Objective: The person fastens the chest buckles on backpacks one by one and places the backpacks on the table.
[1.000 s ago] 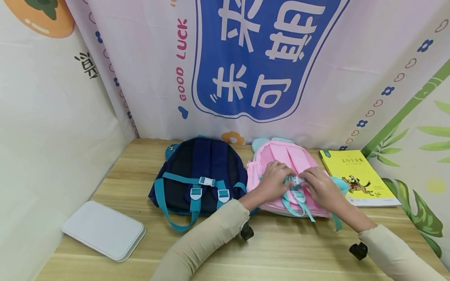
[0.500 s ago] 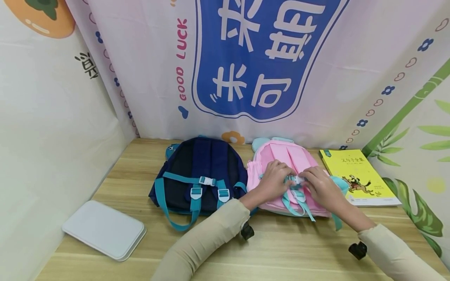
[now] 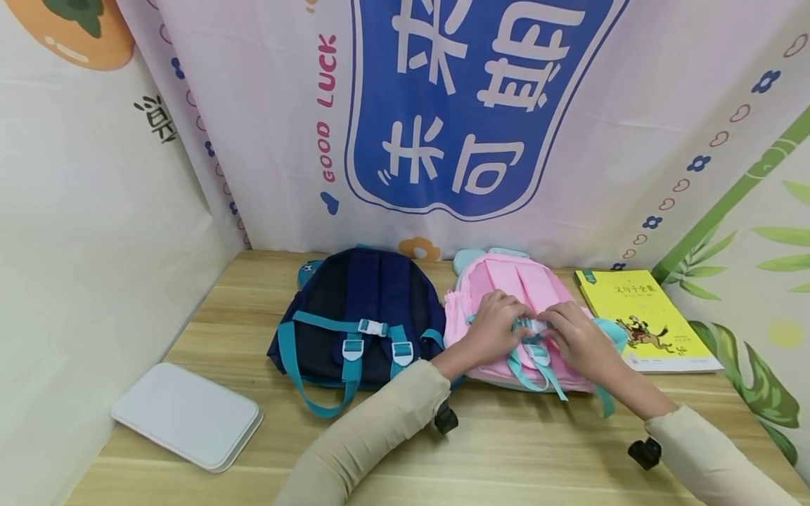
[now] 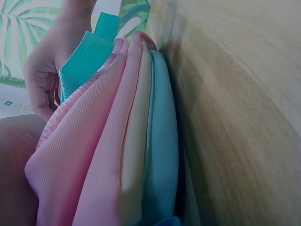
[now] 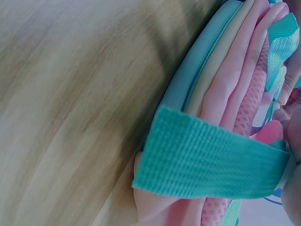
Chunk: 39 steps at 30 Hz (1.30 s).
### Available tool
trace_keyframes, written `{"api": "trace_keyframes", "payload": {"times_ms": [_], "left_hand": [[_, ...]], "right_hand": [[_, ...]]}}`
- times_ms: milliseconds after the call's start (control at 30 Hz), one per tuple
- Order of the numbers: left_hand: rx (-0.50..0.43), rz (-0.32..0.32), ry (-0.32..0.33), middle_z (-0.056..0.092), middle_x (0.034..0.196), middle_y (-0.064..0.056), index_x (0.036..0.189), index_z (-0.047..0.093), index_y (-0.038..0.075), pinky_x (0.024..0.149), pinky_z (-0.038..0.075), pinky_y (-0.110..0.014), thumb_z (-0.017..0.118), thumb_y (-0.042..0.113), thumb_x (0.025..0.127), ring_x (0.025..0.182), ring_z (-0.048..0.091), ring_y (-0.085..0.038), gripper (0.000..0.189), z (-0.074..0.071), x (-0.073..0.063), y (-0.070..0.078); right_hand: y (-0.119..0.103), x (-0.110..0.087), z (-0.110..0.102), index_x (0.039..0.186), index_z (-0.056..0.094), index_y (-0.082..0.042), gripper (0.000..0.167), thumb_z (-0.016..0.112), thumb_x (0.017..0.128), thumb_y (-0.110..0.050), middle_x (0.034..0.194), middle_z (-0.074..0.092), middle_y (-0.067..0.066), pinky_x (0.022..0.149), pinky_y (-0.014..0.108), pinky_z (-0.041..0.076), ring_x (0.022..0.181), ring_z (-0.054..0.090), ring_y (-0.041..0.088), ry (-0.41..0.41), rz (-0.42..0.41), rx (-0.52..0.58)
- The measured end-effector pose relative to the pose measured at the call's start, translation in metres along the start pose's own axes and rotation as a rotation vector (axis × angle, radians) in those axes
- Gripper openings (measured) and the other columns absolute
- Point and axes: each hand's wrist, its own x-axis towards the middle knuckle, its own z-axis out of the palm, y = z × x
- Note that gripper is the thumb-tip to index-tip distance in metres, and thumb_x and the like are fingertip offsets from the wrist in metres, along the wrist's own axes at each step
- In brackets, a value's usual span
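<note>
A pink backpack [image 3: 544, 281] lies with its strap side up at the right of the table. Over its middle, a small white plastic buckle [image 3: 536, 325] on a teal strap sits between my two hands. My left hand [image 3: 495, 329] pinches the buckle's left side with curled fingers. From the right, my right hand [image 3: 579, 341] pinches its other side. The fingers partly cover the buckle, so I cannot tell if its halves are fully joined. In the right wrist view a loose teal strap [image 5: 211, 160] crosses the backpack's side.
A navy backpack [image 3: 363, 281] with teal straps and white buckles lies left of the pink one. The yellow book [image 3: 645, 316] is at the right. A pale flat case [image 3: 186, 414] rests near the table's left edge. Printed cloth [image 3: 285, 140] hangs behind.
</note>
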Motion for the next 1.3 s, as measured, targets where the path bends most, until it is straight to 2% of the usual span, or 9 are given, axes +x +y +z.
{"api": "trace_keyframes", "payload": {"times_ms": [467,1133,1300], "left_hand": [[0.034,-0.017,-0.045,0.075,0.107,0.009,0.111,0.078,0.021,0.103,0.041,-0.034,0.078,0.04,0.09,0.103,0.059,-0.011,0.029,-0.002,-0.002,0.001],[0.029,-0.027,-0.063,0.075,0.1,0.011,0.107,0.079,0.024,0.102,0.043,-0.037,0.074,0.04,0.091,0.098,0.06,-0.009,0.023,0.001,-0.004,-0.001],[0.034,-0.022,-0.053,0.074,0.099,0.011,0.107,0.079,0.025,0.101,0.044,-0.037,0.074,0.041,0.091,0.096,0.06,-0.008,0.023,0.0,-0.004,-0.001]], "right_hand": [[0.003,-0.007,0.0,0.102,0.071,0.0,0.031,0.083,0.074,0.004,0.101,0.067,0.011,0.078,0.04,0.056,0.094,0.063,0.026,-0.033,-0.017,-0.009],[0.004,-0.012,-0.001,0.105,0.074,-0.003,0.037,0.087,0.07,-0.002,0.099,0.069,0.009,0.072,0.041,0.057,0.09,0.066,0.024,-0.033,-0.038,0.006],[0.005,-0.013,-0.001,0.105,0.075,-0.006,0.034,0.086,0.073,-0.007,0.1,0.068,0.008,0.072,0.038,0.055,0.09,0.065,0.022,-0.028,-0.038,0.014]]}}
